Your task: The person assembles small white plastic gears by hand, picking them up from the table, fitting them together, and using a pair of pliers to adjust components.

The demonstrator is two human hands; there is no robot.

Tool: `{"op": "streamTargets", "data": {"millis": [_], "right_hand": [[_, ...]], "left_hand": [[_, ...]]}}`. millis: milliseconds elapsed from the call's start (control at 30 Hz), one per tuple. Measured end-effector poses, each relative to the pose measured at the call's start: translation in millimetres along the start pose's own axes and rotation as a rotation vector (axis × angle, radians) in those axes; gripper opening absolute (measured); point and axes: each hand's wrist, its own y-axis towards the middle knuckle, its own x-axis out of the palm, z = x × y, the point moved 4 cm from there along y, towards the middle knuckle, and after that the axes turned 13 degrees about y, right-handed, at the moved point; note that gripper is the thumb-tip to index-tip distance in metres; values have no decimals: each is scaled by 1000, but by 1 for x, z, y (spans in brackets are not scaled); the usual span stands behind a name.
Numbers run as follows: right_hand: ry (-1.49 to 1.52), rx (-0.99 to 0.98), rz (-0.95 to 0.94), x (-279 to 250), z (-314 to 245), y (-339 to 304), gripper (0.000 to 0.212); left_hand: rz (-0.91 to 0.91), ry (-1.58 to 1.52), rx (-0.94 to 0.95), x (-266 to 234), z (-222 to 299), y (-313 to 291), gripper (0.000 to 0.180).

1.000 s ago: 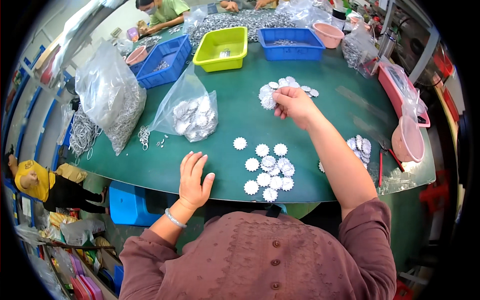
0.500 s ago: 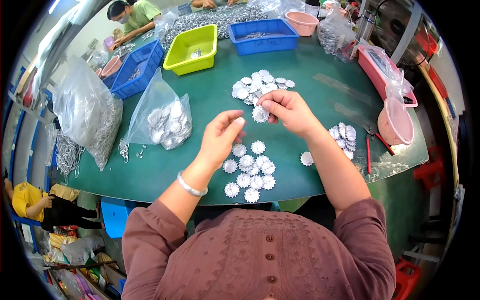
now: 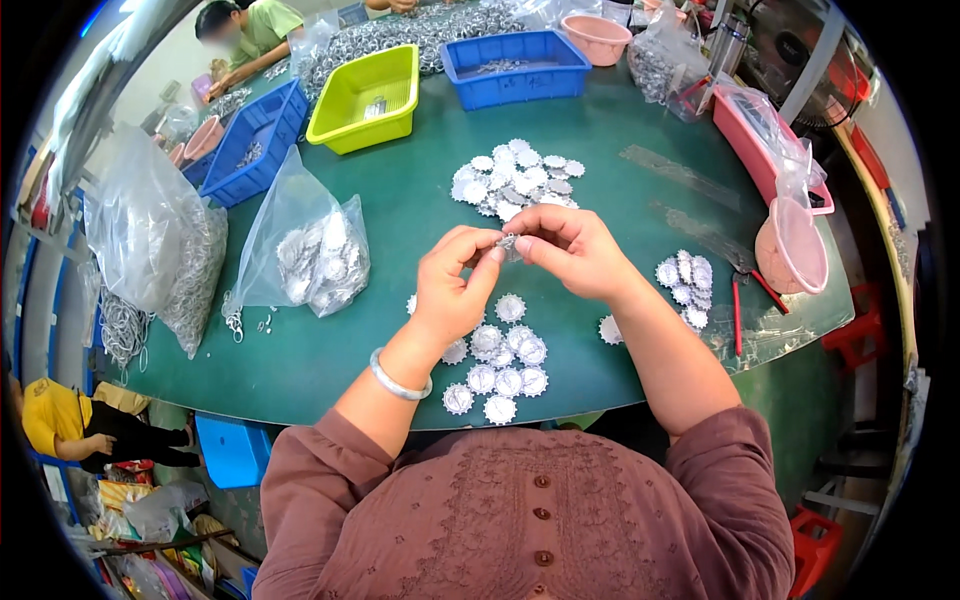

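Note:
Between both hands is a small round metal disc (image 3: pixel 511 247) with a toothed rim, its face turned partly away. My left hand (image 3: pixel 456 284) pinches its left side with thumb and forefinger, and my right hand (image 3: pixel 572 254) grips the right side the same way. Just beyond my fingers lies a heap of similar silvery discs (image 3: pixel 520 178). Nearer me, several more discs (image 3: pixel 508 381) are spread on the green table, some partly behind my left wrist. To the right of my right forearm sits another group of discs (image 3: pixel 685 282), with a single disc (image 3: pixel 610 329) beside the forearm.
Red-handled pliers (image 3: pixel 738 310) lie at the right, near a pink basket (image 3: pixel 790 250). Plastic bags of discs (image 3: pixel 325 255) and metal rings (image 3: pixel 190 270) stand at left. A yellow-green tray (image 3: pixel 365 130) and blue trays (image 3: pixel 516 90) line the back. Other people work beyond.
My left hand has come right and closed on the disc that my right hand alone held. The right hand has drawn the disc slightly nearer me, and its face has turned.

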Motion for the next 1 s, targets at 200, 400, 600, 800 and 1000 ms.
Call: {"op": "streamTargets", "data": {"millis": [200, 400, 600, 800, 1000], "right_hand": [[-90, 70, 12, 11, 9, 4, 10], [-478, -77, 85, 6, -42, -5, 31], [-973, -162, 298, -66, -101, -80, 26], [-1447, 133, 596, -168, -69, -209, 37], [-1436, 380, 507, -190, -41, -220, 45]], "left_hand": [[2, 26, -37, -1, -14, -10, 8], [-67, -306, -235, -8, -12, -7, 10], [41, -386, -466, -46, -11, -45, 15], [133, -715, -778, -59, -7, -80, 8], [163, -742, -780, -68, 5, -83, 5]]}}
